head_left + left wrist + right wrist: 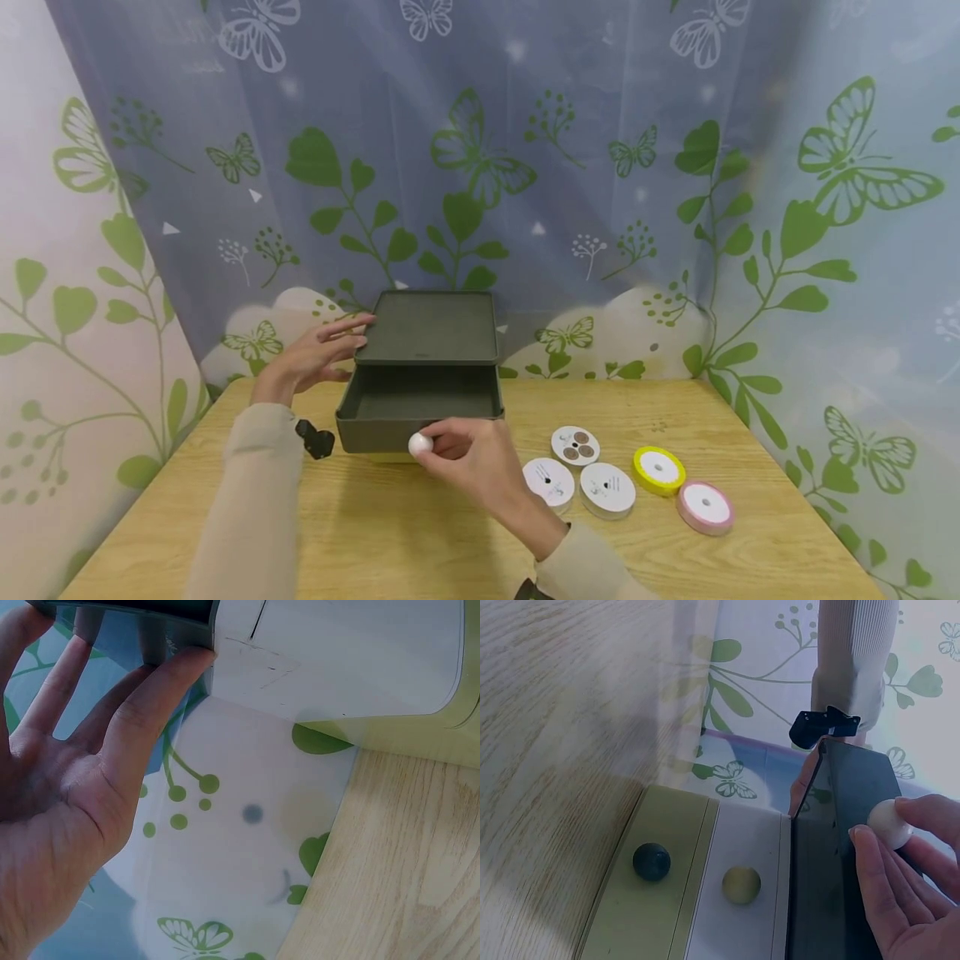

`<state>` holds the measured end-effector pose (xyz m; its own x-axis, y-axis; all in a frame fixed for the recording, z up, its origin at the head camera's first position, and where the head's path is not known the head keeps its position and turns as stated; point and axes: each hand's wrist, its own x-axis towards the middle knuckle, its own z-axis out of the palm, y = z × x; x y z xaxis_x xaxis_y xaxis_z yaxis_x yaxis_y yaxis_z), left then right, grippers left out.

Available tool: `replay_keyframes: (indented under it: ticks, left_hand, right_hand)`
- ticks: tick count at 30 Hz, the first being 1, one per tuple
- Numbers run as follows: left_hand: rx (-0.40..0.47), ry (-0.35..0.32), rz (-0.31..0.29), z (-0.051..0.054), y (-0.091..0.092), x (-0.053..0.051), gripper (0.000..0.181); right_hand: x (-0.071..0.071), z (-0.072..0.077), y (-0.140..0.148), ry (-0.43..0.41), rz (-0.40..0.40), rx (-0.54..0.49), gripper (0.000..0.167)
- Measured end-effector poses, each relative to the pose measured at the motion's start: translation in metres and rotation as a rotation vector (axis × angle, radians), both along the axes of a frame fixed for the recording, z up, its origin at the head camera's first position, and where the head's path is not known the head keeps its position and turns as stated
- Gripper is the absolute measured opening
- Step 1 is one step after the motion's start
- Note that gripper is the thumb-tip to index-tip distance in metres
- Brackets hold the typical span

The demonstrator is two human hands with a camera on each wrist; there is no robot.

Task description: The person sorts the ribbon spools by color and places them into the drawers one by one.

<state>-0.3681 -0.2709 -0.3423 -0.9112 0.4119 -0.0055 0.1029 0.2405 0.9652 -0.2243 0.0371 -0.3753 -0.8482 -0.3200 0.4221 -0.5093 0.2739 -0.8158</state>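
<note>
A small drawer unit stands on the table; its dark grey top drawer (pixel 375 436) is pulled out, its inside visible from above. My right hand (pixel 480 462) pinches the white round knob (pixel 421 444) on that drawer's front between thumb and fingers. In the right wrist view the knob (pixel 890 825) sits at the fingertips. My left hand (pixel 311 362) is at the unit's left side, fingers extended, touching the dark top casing (pixel 435 325). The left wrist view shows the thumb of the left hand (pixel 82 765) at the casing's edge.
Below are a white drawer (pixel 731 930) with a yellowish knob (pixel 742 885) and a yellow-green drawer (pixel 630 922) with a dark knob (pixel 652 862). Right of the unit lie several ribbon spools, including a yellow spool (pixel 659 470) and a pink spool (pixel 706 507). A patterned curtain (pixel 570 208) hangs behind.
</note>
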Motion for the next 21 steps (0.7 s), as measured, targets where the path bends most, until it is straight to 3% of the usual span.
replay_keyframes:
  ticks: [14, 21]
  left_hand:
    - [0.011, -0.009, 0.007, 0.0, 0.0, -0.001, 0.065]
    - [0.019, -0.015, 0.004, 0.001, 0.0, 0.0, 0.064]
  right_hand:
    - [0.016, 0.002, 0.006, 0.018, 0.034, 0.02, 0.012]
    - [0.021, -0.001, 0.007, 0.053, 0.014, 0.028, 0.01]
